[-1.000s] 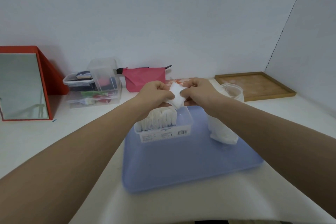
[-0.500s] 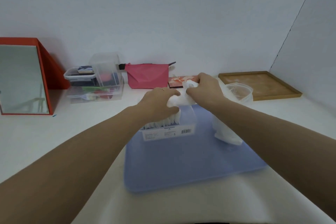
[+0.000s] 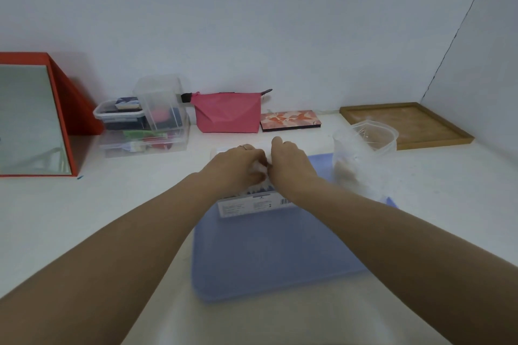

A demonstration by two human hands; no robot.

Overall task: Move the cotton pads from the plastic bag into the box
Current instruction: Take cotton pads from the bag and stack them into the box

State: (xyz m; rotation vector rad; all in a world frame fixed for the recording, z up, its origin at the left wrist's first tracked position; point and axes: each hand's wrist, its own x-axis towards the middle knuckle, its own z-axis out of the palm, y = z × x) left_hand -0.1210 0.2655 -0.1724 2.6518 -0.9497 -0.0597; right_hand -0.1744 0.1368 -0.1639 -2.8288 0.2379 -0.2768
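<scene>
A clear plastic box (image 3: 246, 206) with a white barcode label stands on the blue tray (image 3: 269, 255). My left hand (image 3: 238, 164) and my right hand (image 3: 291, 164) are both down over the box's open top, fingers curled round a bunch of white cotton pads (image 3: 262, 171) between them. More pads show as white edges just under my hands. The clear plastic bag (image 3: 356, 159) stands open to the right on the tray, blurred, with pads in its bottom.
At the back stand a red-framed mirror (image 3: 30, 117), clear storage boxes (image 3: 145, 120), a pink pouch (image 3: 227, 115), a floral case (image 3: 290, 120) and a wooden tray (image 3: 406, 123). The white tabletop (image 3: 98, 218) surrounds the blue tray.
Both hands have come down with the pads from above the box into its open top. The view has tilted up slightly.
</scene>
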